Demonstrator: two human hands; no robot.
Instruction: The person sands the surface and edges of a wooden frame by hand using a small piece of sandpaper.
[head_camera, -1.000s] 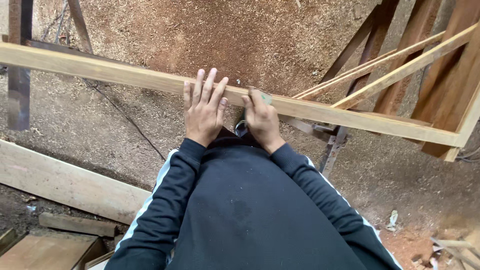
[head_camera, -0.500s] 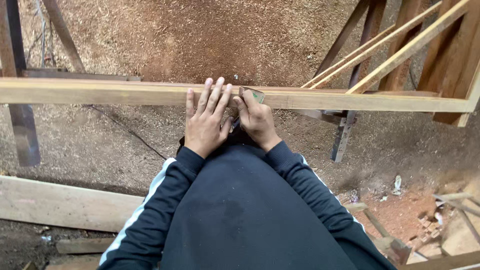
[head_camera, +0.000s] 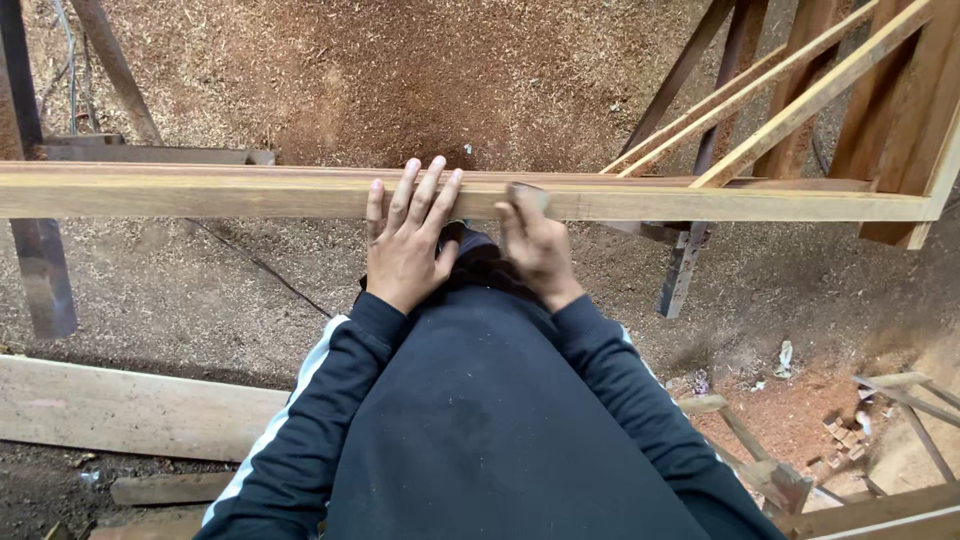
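Note:
A long pale wooden beam (head_camera: 200, 192) runs level across the view at waist height. My left hand (head_camera: 408, 240) lies flat on it with fingers spread, pressing on its top and near face. My right hand (head_camera: 535, 240) is just to the right, closed on a small folded piece of sandpaper (head_camera: 527, 192) held against the beam. Both arms are in dark sleeves with a white stripe.
Sawdust covers the ground. A wide plank (head_camera: 120, 410) lies at lower left. Slanted timber strips (head_camera: 780, 110) and dark posts (head_camera: 685, 270) stand at upper right. A post (head_camera: 40, 270) stands at left. Wood scraps (head_camera: 840, 440) lie at lower right.
The view has shifted so the beam now looks level instead of sloping. Both hands stay on the beam; the right hand has slid slightly along it with the sandpaper.

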